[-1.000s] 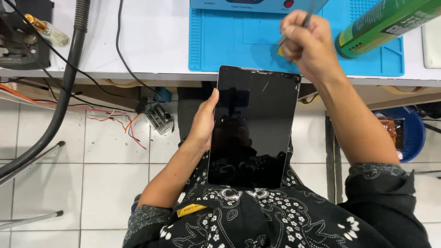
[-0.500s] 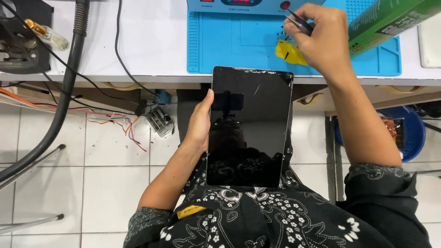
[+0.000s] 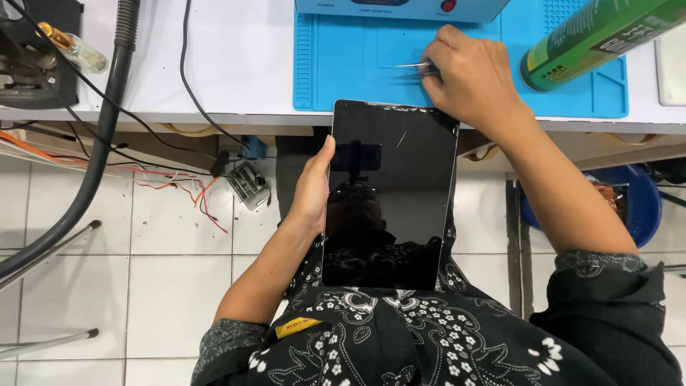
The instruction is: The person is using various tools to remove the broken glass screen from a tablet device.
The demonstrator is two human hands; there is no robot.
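Note:
A black tablet (image 3: 389, 196) with a dark, scratched glass face stands upright in my lap, its top edge leaning against the bench edge. My left hand (image 3: 312, 187) grips its left side, thumb on the glass rim. My right hand (image 3: 471, 78) rests over the blue silicone work mat (image 3: 350, 64) on the bench, fingers closed on thin metal tweezers (image 3: 413, 67) whose tips point left, low above the mat.
A green spray can (image 3: 600, 39) lies on the mat at the right. A blue heating unit (image 3: 400, 7) sits at the mat's back edge. A thick black hose (image 3: 93, 157) and cables hang at the left. A blue tub (image 3: 636, 204) stands on the tiled floor.
My right hand has come down from above the tablet's top corner to the mat, now holding the tweezers flat with tips pointing left. The yellow piece seen near it is gone from view.

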